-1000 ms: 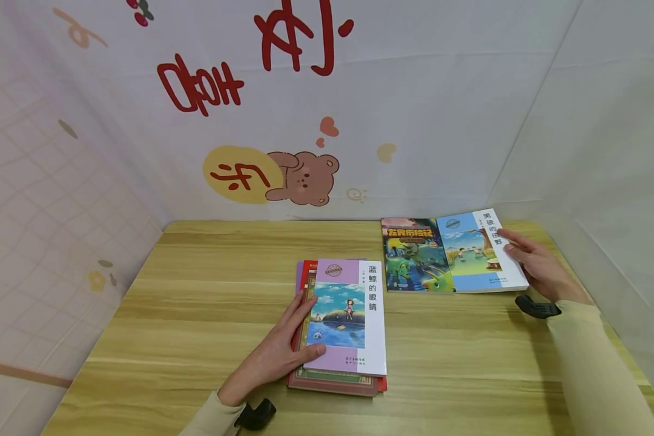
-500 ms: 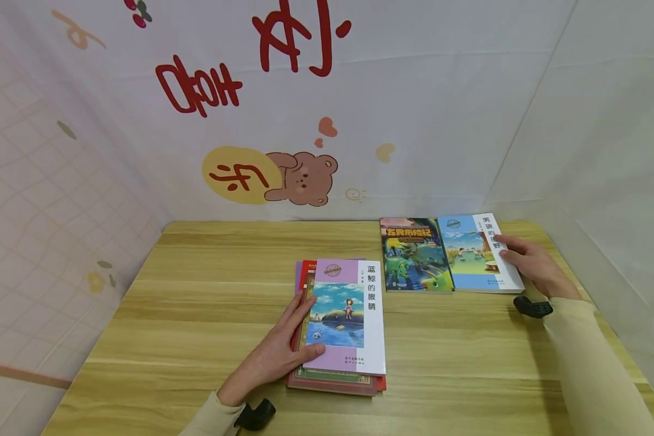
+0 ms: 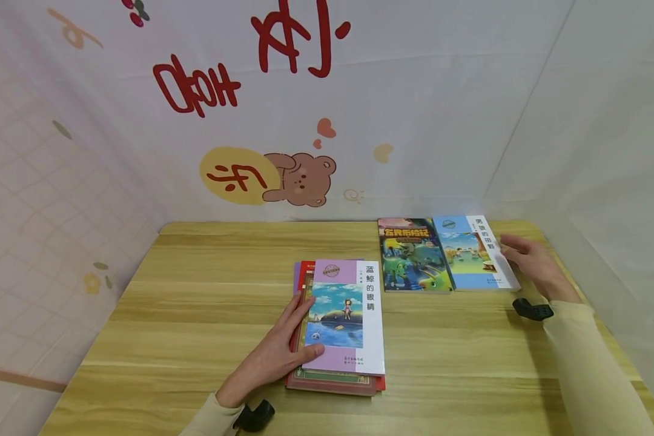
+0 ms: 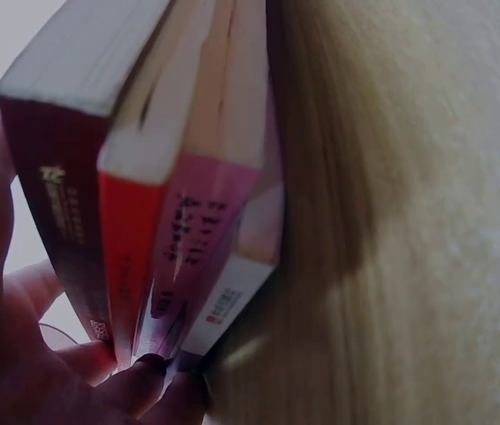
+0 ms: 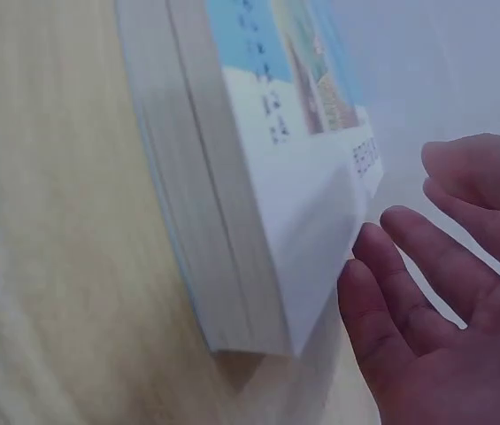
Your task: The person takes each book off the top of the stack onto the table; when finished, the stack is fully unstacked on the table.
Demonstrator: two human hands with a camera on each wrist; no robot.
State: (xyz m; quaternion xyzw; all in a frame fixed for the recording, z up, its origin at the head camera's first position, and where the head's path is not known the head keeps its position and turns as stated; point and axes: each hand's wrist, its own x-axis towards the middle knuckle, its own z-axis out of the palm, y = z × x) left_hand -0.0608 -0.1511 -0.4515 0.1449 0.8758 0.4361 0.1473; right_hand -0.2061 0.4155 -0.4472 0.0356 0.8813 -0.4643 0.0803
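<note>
At the table's middle my left hand [image 3: 275, 351] holds a stack of books by its left side, thumb over the top cover and fingers along the edge. On top lies a purple-and-white paperback [image 3: 338, 357]; a brown-bordered book [image 3: 335, 387] and a red one show beneath. The left wrist view shows fingers around a maroon spine [image 4: 55, 212], a red spine [image 4: 130, 248] and a pink spine [image 4: 201, 212]. Farther right, my right hand [image 3: 536, 266] is beside a blue-and-white paperback [image 3: 469, 281], its fingers relaxed and holding nothing. The right wrist view shows a second page block under that cover [image 5: 298, 221].
A green dinosaur-cover book [image 3: 414, 260] lies directly left of the blue-and-white one, near the back edge of the wooden table [image 3: 207, 315]. White printed cloth [image 3: 425, 121] hangs behind the table and at both sides.
My right hand has lowered the blue-and-white book into line beside the dinosaur book, then drawn slightly away from its right edge. The left hand and its stack stay in place.
</note>
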